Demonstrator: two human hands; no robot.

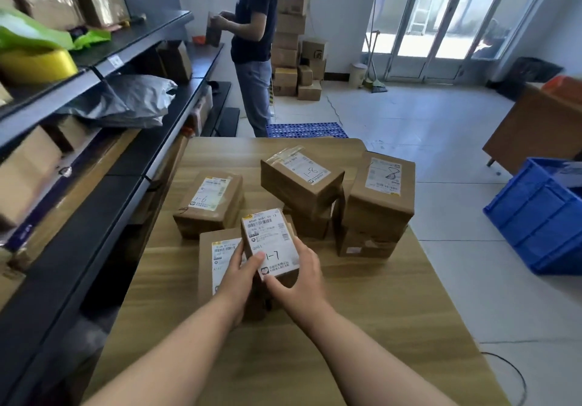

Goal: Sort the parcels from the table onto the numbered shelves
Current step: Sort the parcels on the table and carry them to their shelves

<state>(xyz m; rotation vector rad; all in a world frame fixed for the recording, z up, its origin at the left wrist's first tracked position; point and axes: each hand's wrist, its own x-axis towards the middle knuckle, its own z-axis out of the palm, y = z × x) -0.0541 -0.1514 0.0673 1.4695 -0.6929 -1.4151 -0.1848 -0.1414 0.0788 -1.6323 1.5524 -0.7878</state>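
A small brown parcel (267, 235) with a white label marked "1-7" is tilted up above the wooden table (378, 311). My left hand (241, 275) grips its left side with the thumb on the label. My right hand (299, 275) grips its right and lower edge. Another labelled parcel (214, 260) lies flat just to the left, partly hidden by my left hand. Behind it sits a parcel marked "1-6" (209, 204). A parcel marked "1-8" (300, 182) leans on others, and a tall stack of parcels (378, 201) stands to the right.
Dark metal shelves (104, 166) run along the left, holding boxes, a grey mailer bag (126, 103) and yellow tape. A person (252, 43) stands at the far end of the shelves holding a parcel. A blue crate (541, 213) sits on the floor to the right.
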